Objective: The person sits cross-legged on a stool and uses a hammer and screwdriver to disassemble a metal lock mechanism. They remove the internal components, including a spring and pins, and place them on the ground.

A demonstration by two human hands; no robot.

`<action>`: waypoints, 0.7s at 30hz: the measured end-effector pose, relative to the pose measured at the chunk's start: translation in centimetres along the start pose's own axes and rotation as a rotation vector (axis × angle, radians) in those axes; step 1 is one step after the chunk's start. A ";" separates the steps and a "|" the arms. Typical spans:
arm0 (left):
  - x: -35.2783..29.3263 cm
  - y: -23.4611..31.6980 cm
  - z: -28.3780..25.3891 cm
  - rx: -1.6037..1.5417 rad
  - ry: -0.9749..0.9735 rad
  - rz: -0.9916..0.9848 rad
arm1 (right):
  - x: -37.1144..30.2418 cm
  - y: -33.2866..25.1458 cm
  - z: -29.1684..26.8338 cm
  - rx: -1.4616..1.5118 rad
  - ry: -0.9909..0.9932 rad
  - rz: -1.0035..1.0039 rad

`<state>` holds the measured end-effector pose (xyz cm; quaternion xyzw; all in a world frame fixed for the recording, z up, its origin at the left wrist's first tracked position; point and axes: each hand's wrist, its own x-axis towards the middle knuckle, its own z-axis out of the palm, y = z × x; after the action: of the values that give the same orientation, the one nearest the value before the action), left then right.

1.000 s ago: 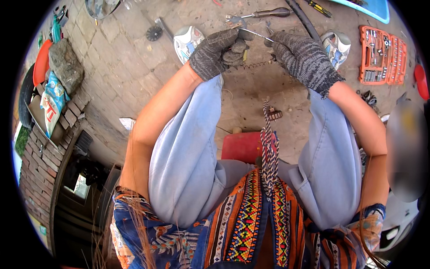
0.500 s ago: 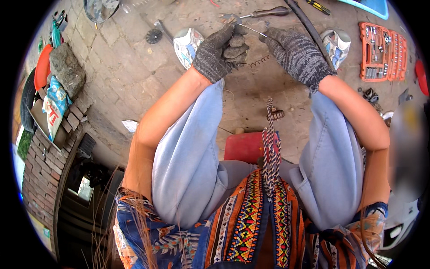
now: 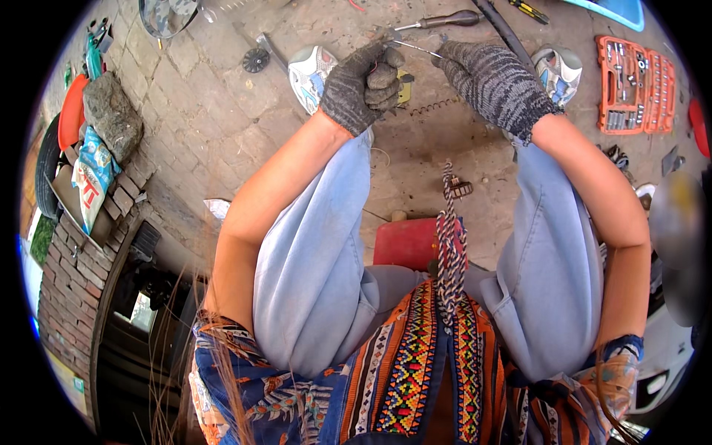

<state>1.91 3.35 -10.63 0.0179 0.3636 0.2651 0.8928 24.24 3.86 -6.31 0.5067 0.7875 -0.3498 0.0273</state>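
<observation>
The left hand [image 3: 365, 85] is fisted around a small dark part [image 3: 383, 74], far and centre above the paving [image 3: 185, 111]. The right hand [image 3: 495, 81] pinches a thin metal rod [image 3: 415, 46] reaching toward it. In thick gloves, the rod could slip and the part drop among the nearby spring [image 3: 430, 107] and screwdriver [image 3: 445, 20].

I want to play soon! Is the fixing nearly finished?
Can't tell how near. Tools are already out: an orange socket set lies open, a screwdriver beside it. The gloved left hand grips a small dark part, the right hand a thin wire. A spring lies unused.
</observation>
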 end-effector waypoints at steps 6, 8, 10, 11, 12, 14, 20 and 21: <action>-0.4 -0.1 0.4 0.114 0.151 0.024 | 0.6 -0.4 -0.1 -0.077 -0.022 -0.057; -0.4 -0.2 0.3 0.150 0.217 0.037 | 0.5 -0.3 1.3 -0.040 0.011 -0.070; -0.2 -0.6 0.3 0.160 0.286 0.068 | 0.1 -0.5 2.5 0.003 0.059 -0.039; -0.2 -0.6 0.0 0.148 0.255 0.064 | 0.0 -1.0 3.0 0.033 0.087 -0.012; -0.3 -0.5 -0.3 0.136 0.224 0.060 | 0.0 -1.4 3.1 0.064 0.114 0.015; -0.4 -0.5 -0.5 0.125 0.204 0.056 | 0.2 -1.6 2.7 -0.093 0.079 0.045; 0.3 -1.5 0.4 0.302 0.308 0.132 | 1.0 -0.2 3.8 0.392 0.130 -0.012; 0.2 -1.2 0.5 0.264 0.289 0.127 | 1.5 -1.2 2.7 0.713 -0.029 0.185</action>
<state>2.89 2.43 -10.65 0.1192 0.5177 0.2707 0.8028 21.67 3.14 -8.28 0.5487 0.5665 -0.6052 -0.1083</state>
